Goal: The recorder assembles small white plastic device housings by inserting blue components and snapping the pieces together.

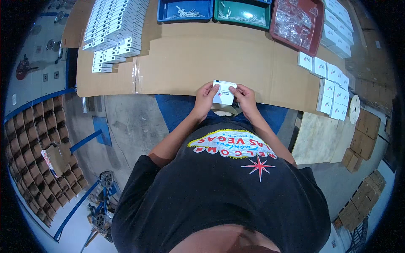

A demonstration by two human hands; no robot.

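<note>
Between my two hands is a small flat white box [223,98] with a red and dark print and a dark mark on its far edge. It is held just over the near edge of the cardboard-covered table [185,59]. The fingers of my left hand [205,96] grip its left side, thumb on the top face. From the right, my right hand [245,98] grips it the same way, its thumb near the upper right corner. The fingers beneath the box are mostly hidden.
Stacked white boxes [114,25] stand at the far left, more white boxes [333,90] at the right. Along the back are a blue tray [185,20] and a green tray [242,22] of small white sticks, and a red tray [313,47] of clear plastic pieces. A white reel [355,107] is beside the right-hand boxes.
</note>
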